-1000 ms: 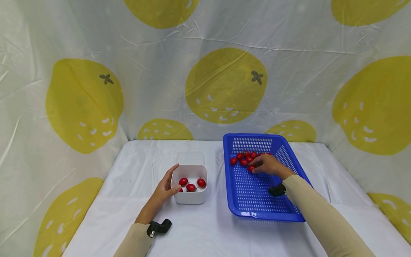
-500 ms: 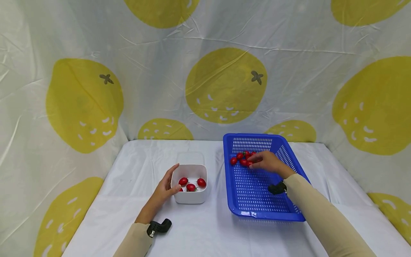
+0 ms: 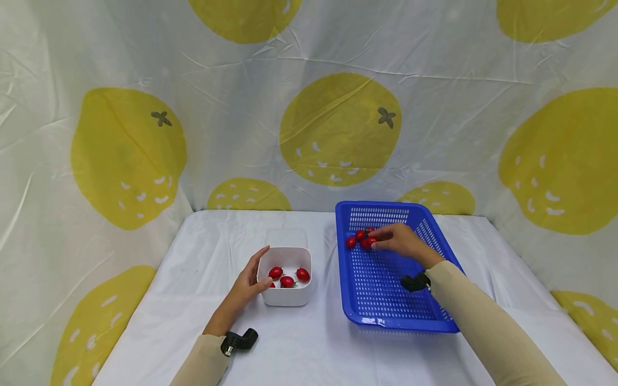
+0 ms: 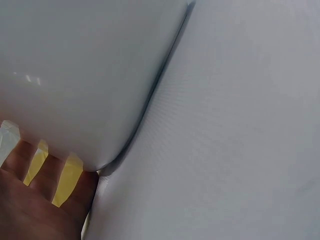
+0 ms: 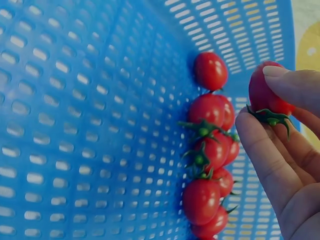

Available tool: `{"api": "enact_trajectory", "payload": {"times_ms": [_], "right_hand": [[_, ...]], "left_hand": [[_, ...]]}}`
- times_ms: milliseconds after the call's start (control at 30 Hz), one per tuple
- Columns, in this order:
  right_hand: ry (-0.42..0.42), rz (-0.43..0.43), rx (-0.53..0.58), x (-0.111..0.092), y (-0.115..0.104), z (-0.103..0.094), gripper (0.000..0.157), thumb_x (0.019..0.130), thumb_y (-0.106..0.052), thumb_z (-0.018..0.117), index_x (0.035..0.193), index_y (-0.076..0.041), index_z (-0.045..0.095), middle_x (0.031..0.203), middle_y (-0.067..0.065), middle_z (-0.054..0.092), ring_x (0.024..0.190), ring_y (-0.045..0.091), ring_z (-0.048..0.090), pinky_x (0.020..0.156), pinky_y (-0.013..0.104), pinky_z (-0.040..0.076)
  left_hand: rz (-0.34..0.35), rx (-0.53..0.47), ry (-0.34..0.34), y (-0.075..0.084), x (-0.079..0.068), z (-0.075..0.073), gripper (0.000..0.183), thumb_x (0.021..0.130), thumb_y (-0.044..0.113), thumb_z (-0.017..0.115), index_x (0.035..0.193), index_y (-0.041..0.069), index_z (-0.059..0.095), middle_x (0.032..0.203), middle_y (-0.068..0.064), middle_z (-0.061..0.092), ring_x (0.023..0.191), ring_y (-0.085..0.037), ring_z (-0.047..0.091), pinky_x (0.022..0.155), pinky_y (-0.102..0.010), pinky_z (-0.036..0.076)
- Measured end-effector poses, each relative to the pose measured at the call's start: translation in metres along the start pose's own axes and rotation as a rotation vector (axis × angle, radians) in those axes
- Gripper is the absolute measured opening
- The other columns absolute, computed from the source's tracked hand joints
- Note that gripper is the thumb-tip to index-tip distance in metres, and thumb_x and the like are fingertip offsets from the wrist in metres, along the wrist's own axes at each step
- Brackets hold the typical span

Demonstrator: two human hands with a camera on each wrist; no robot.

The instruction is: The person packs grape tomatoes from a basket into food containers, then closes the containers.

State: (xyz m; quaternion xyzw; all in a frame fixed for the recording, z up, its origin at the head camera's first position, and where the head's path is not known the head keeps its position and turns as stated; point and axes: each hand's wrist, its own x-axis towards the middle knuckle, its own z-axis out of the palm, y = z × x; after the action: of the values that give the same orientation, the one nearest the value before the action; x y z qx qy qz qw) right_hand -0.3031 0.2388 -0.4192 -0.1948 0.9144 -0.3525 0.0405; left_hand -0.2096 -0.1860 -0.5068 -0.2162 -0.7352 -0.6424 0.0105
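Observation:
My left hand (image 3: 245, 284) holds a white square box (image 3: 286, 298) by its left side, thumb at the near rim and a finger reaching to the far corner. In the left wrist view, spread fingers (image 4: 75, 202) lie against the box wall. Several red cherry tomatoes (image 3: 287, 281) lie inside the box. Over the blue basket (image 3: 386, 323), my right hand (image 3: 402, 241) pinches one cherry tomato (image 5: 264, 92) with a green calyx between thumb and fingertips. More cherry tomatoes (image 5: 201, 201) sit in a cluster on the basket floor beside that hand.
A translucent lid (image 3: 286, 236) lies behind the box. A white cloth (image 3: 289, 348) covers the table, and a lemon-print curtain (image 3: 232, 123) hangs at the back and sides. The basket has raised slotted walls.
My right hand has shifted slightly left and away from me over the tomatoes, covering more of the cluster in the head view. The left hand and the box have stayed put.

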Motion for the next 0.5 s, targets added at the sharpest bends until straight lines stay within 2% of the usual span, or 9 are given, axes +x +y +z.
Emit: {"api": "enact_trajectory", "payload": {"times_ms": [200,500], "right_hand": [[-0.003,-0.035,0.012,0.0,-0.012,0.001,0.033,0.083,-0.019,0.077,0.113,-0.006,0.072,0.107,0.011,0.07,0.094,0.024,0.067,0.085,0.041,0.055],[-0.016,-0.02,0.044,-0.002,-0.033,0.004,0.036,0.085,-0.026,0.075,0.116,-0.009,0.071,0.106,0.007,0.071,0.096,0.022,0.066,0.085,0.038,0.055]], "left_hand": [[0.026,0.014,-0.007,-0.001,-0.001,-0.001,0.073,0.089,0.011,0.059,0.153,0.019,0.025,0.16,-0.007,0.016,0.147,-0.031,-0.002,0.113,-0.056,0.006],[0.033,-0.011,-0.019,0.0,0.0,-0.001,0.074,0.089,0.012,0.06,0.153,0.018,0.024,0.16,-0.007,0.016,0.147,-0.031,-0.001,0.113,-0.058,0.007]]}}
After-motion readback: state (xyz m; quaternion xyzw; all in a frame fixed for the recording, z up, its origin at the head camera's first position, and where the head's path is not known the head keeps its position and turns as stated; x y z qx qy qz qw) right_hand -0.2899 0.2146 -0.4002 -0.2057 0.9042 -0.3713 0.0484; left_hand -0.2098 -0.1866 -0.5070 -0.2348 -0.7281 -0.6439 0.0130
